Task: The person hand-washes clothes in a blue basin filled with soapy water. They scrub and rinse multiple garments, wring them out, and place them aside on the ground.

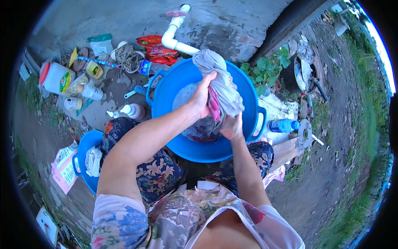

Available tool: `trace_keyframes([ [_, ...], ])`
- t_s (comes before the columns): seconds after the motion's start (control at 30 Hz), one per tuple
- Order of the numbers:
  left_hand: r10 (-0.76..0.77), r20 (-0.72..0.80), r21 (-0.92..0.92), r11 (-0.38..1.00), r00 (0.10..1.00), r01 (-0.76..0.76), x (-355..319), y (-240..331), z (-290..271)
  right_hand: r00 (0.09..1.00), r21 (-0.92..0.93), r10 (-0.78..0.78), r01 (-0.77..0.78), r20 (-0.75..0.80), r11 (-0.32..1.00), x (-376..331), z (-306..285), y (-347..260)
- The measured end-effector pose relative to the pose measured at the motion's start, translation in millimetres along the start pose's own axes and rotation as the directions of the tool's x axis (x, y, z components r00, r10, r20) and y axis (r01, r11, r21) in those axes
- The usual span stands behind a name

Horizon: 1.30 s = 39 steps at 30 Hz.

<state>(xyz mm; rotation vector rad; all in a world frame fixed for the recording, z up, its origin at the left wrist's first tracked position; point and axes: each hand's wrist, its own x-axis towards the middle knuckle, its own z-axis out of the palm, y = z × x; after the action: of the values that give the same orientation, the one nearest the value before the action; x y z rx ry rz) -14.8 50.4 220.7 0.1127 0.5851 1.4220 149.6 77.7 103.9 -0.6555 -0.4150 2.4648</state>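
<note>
Left hand [202,98]: forearm angled far and right, clasping bunched grey cloth [226,83] from the left. Right hand [232,128]: nearer, forearm angled far and left, clasped on its near end. Cloth: over blue basin [169,88], right half.

Hands [202,96] gripping bunched grey cloth [227,97] over large blue basin [205,155]; white pipe [169,38] near far rim.

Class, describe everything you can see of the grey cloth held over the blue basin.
The grey cloth looks like soft, thin fabric, bunched and creased into a long bundle. It slants above the blue basin, its upper end by the far rim. The left hand grips its left side; the right hand holds its lower end. Pink material shows beside it, perhaps part of it.
</note>
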Motion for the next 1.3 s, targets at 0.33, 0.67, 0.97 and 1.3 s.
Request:
trace_keyframes([
  [0.33,0.094,0.433,0.876,0.189,0.897,-0.443,-7.4,8.0,-51.8,0.967,0.107,-0.243,0.234,0.074,0.966,35.6,14.9,-22.0],
  [0.67,0.118,-0.012,0.941,0.338,0.993,-0.029,-43.1,-17.2,-95.5,0.889,-0.146,-0.437,0.418,-0.136,0.897,34.9,49.0,-27.9],
  [0.97,-0.036,-0.425,0.147,0.983,0.905,0.109,-39.9,4.1,-42.3,0.721,-0.294,-0.693,0.658,-0.02,0.693,36.9,64.1,-22.9],
  [1.3,0.808,0.351,0.93,-0.243,0.474,-0.274,0.2,11.7,-43.7,0.893,-0.199,-0.429,0.399,-0.14,0.895,17.9,93.6,11.6],
])
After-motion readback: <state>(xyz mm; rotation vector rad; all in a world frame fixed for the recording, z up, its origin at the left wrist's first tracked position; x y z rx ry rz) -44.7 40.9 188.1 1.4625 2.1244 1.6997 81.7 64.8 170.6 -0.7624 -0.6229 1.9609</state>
